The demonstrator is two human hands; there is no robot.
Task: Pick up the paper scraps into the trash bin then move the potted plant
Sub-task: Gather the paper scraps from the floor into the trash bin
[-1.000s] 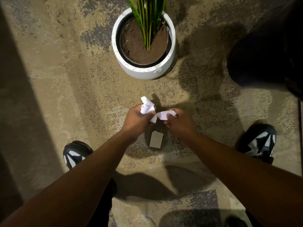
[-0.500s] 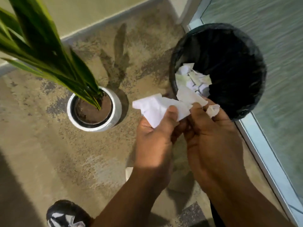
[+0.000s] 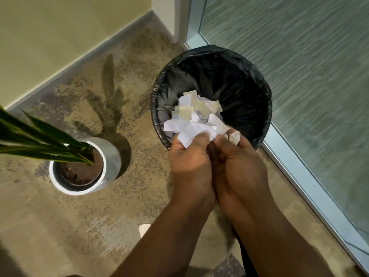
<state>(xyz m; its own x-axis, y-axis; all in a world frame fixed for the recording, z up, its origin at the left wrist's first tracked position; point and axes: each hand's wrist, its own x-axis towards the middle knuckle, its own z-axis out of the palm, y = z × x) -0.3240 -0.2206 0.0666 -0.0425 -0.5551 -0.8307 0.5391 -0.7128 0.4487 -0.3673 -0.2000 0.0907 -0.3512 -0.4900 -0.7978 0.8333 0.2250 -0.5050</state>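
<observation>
1. Both hands now over the near rim of the trash bin point(image 3: 159, 116); 0.5 s ago they were short of it.
2. Left hand point(image 3: 189, 162) grip: holding a crumpled paper scrap point(image 3: 191, 130). Right hand point(image 3: 239, 166) grip: pinching a smaller scrap point(image 3: 234, 136).
3. More scraps point(image 3: 197, 108) already inside the black liner.
4. One scrap point(image 3: 144, 228) on the carpet by the left forearm.
5. Potted plant point(image 3: 83, 166) left of the bin, apart, unmoved.

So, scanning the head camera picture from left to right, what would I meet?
Potted plant → a stray paper scrap on the carpet → left hand gripping paper → right hand at the trash bin rim → glass panel.
</observation>
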